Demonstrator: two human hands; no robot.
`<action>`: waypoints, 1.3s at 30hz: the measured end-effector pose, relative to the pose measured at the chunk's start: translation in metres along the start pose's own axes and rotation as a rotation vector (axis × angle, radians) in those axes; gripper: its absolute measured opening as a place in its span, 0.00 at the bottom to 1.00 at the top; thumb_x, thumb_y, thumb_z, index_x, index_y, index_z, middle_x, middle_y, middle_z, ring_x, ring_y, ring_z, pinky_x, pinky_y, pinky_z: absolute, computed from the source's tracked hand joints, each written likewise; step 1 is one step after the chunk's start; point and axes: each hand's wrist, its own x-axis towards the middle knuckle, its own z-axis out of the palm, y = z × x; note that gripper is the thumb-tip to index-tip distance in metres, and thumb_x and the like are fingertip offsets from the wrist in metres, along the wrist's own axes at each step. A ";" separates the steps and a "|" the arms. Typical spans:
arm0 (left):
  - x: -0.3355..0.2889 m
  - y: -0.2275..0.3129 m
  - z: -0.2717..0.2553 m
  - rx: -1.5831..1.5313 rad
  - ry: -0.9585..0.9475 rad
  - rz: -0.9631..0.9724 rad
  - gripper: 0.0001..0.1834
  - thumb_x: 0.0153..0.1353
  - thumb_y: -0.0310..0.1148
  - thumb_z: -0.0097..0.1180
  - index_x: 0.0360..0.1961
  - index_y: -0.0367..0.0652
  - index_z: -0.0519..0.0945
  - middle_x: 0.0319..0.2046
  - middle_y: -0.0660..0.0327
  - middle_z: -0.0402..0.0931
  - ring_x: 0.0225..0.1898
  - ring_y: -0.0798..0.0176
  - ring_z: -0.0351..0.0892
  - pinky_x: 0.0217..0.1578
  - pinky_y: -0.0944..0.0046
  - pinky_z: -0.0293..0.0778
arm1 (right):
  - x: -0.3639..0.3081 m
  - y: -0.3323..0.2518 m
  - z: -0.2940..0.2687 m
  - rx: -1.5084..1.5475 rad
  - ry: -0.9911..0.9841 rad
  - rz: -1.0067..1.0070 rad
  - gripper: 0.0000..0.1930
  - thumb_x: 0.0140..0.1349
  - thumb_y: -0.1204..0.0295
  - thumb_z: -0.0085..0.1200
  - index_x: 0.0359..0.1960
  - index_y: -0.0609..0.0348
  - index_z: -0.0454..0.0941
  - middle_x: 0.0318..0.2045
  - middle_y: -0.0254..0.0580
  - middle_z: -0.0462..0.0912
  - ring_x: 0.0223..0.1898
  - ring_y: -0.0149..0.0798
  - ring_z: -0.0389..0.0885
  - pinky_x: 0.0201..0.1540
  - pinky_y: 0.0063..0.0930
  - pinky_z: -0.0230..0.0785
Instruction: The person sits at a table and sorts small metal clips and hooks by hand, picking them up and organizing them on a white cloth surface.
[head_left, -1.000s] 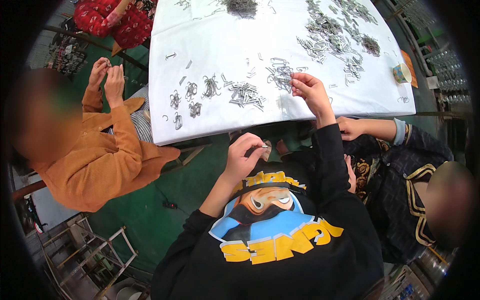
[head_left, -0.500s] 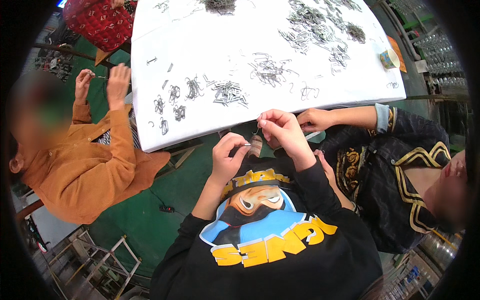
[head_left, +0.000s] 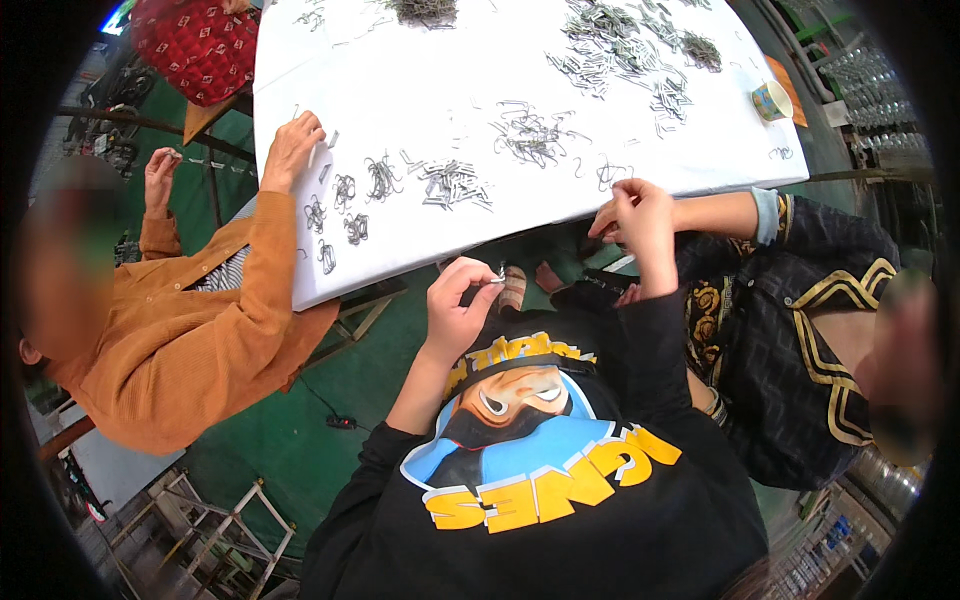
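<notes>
Two hands are in position at the near side of the table. Its near edge slopes upward from the lower-left corner toward the right. The left hand is below this edge and apart from it, over the green floor. Its thumb and forefinger are pinched narrow on a small metal piece, silvery and short. The right hand is at the edge, with thumb and fingertips close together near loose wire hooks; whether they grip anything cannot be told. Clearance on its right is limited: a co-worker's forearm passes just beside it. To the left, a second co-worker's hand is over the table rim. Between the heaps, a broad stretch of cloth gives open room.

Containers: a paper cup is near the right edge; its contents cannot be told. Clear vessels line racks beyond the table.

Materials: white cloth, lightly creased, covers the tabletop. A heap of straight metal clips is left of a tangle of curved wire. Small wire bundles are grouped farther left. A larger heap of metal strips spreads across the far right, beside a compact dark wire pile.
</notes>
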 end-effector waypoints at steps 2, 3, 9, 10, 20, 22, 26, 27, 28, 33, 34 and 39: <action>-0.002 -0.003 0.000 -0.008 -0.014 -0.014 0.05 0.45 0.20 0.56 0.23 0.35 0.72 0.22 0.60 0.70 0.23 0.66 0.69 0.26 0.71 0.65 | -0.004 -0.009 -0.012 -0.117 0.122 0.006 0.10 0.58 0.73 0.45 0.32 0.69 0.74 0.26 0.50 0.80 0.28 0.40 0.79 0.34 0.29 0.71; -0.002 -0.002 -0.001 -0.018 -0.029 -0.043 0.05 0.47 0.21 0.56 0.23 0.35 0.71 0.23 0.60 0.70 0.26 0.66 0.69 0.30 0.71 0.65 | 0.003 0.007 -0.014 -0.096 0.250 -0.055 0.09 0.54 0.73 0.48 0.31 0.69 0.75 0.23 0.46 0.79 0.25 0.35 0.76 0.30 0.26 0.69; 0.011 0.000 0.011 -0.018 -0.044 0.079 0.05 0.45 0.20 0.56 0.23 0.35 0.72 0.22 0.59 0.71 0.23 0.66 0.69 0.25 0.71 0.65 | -0.016 0.025 -0.038 -0.072 0.476 -0.122 0.08 0.51 0.75 0.52 0.29 0.70 0.76 0.20 0.37 0.77 0.21 0.24 0.70 0.25 0.18 0.63; 0.015 0.005 0.014 -0.038 -0.059 0.081 0.05 0.45 0.19 0.56 0.23 0.35 0.72 0.22 0.59 0.71 0.23 0.66 0.69 0.25 0.71 0.65 | -0.028 0.020 -0.040 -0.045 0.492 -0.125 0.08 0.51 0.75 0.51 0.29 0.70 0.76 0.21 0.36 0.77 0.21 0.23 0.70 0.25 0.17 0.63; 0.066 0.082 0.031 -0.149 -0.145 0.288 0.06 0.42 0.19 0.56 0.21 0.37 0.73 0.21 0.60 0.71 0.22 0.66 0.70 0.22 0.71 0.65 | -0.112 0.028 -0.036 0.148 0.622 -0.072 0.04 0.50 0.79 0.52 0.27 0.68 0.75 0.16 0.33 0.73 0.18 0.20 0.65 0.21 0.16 0.57; 0.078 0.096 0.030 -0.135 -0.161 0.360 0.06 0.41 0.19 0.56 0.22 0.37 0.73 0.20 0.59 0.72 0.22 0.66 0.70 0.22 0.72 0.66 | -0.121 0.032 -0.032 0.191 0.636 -0.064 0.03 0.50 0.79 0.52 0.26 0.67 0.75 0.16 0.32 0.71 0.17 0.20 0.63 0.20 0.15 0.55; 0.100 0.118 0.038 -0.149 -0.173 0.496 0.06 0.40 0.19 0.57 0.22 0.37 0.73 0.20 0.59 0.72 0.21 0.66 0.71 0.22 0.72 0.66 | -0.134 0.027 -0.032 0.183 0.645 -0.104 0.02 0.49 0.80 0.52 0.25 0.66 0.74 0.18 0.33 0.71 0.17 0.21 0.63 0.19 0.16 0.54; 0.104 0.122 0.041 -0.167 -0.176 0.513 0.06 0.40 0.18 0.57 0.22 0.37 0.73 0.20 0.59 0.72 0.21 0.66 0.71 0.22 0.72 0.67 | -0.137 0.026 -0.032 0.185 0.638 -0.104 0.02 0.48 0.81 0.51 0.25 0.66 0.74 0.18 0.33 0.71 0.17 0.21 0.63 0.19 0.16 0.54; 0.108 0.125 0.044 -0.184 -0.178 0.529 0.07 0.40 0.18 0.57 0.22 0.36 0.73 0.20 0.59 0.72 0.21 0.66 0.71 0.22 0.72 0.67 | -0.139 0.026 -0.032 0.187 0.629 -0.104 0.02 0.48 0.81 0.51 0.25 0.66 0.73 0.18 0.33 0.71 0.17 0.21 0.63 0.19 0.16 0.54; 0.121 0.138 0.051 -0.195 -0.292 0.591 0.07 0.47 0.18 0.53 0.29 0.32 0.71 0.28 0.56 0.70 0.29 0.67 0.69 0.32 0.72 0.66 | -0.145 0.032 -0.029 0.196 0.634 -0.088 0.02 0.48 0.82 0.51 0.24 0.67 0.73 0.19 0.33 0.70 0.18 0.22 0.63 0.20 0.16 0.54; 0.125 0.140 0.053 -0.208 -0.282 0.626 0.07 0.46 0.18 0.53 0.30 0.32 0.71 0.28 0.56 0.70 0.29 0.67 0.69 0.32 0.72 0.66 | -0.146 0.032 -0.030 0.183 0.639 -0.088 0.02 0.48 0.82 0.51 0.24 0.67 0.72 0.19 0.33 0.70 0.18 0.22 0.63 0.20 0.16 0.54; 0.150 0.150 0.062 -0.305 -0.228 0.836 0.09 0.47 0.18 0.53 0.32 0.32 0.72 0.29 0.57 0.71 0.29 0.70 0.69 0.30 0.73 0.66 | -0.146 0.030 -0.032 0.192 0.624 -0.093 0.01 0.48 0.82 0.50 0.24 0.67 0.71 0.19 0.33 0.70 0.18 0.22 0.63 0.21 0.16 0.54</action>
